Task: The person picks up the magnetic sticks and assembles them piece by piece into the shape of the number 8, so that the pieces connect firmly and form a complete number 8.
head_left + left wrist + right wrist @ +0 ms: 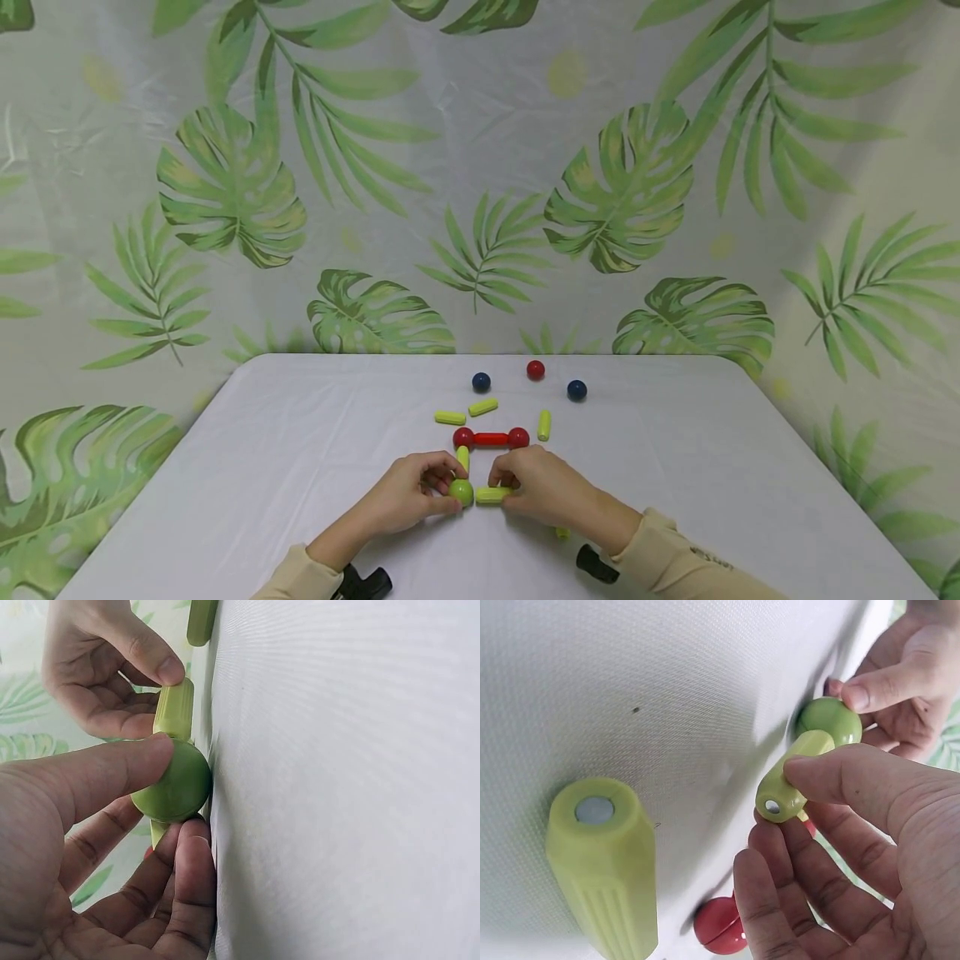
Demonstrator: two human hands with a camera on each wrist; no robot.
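My left hand (412, 492) pinches a green ball (461, 492) on the white table, with thumb and fingers on either side of it in the left wrist view. My right hand (551, 487) holds a yellow-green magnetic rod (491, 496) between thumb and fingers. One end of this rod points at the ball, touching or nearly so; a silver disc (772, 805) shows in its other end. Behind the ball, a second yellow-green rod (462, 458) reaches towards a red ball (463, 438). A red rod (491, 439) joins that ball to another red ball (518, 438).
Farther back lie two dark blue balls (482, 382) (577, 390) and a loose red ball (536, 370). Loose yellow-green rods (450, 417) (483, 407) (544, 425) lie around the joined pieces. Another rod (604, 877) lies near my right forearm. A leaf-patterned cloth hangs behind the table (300, 400).
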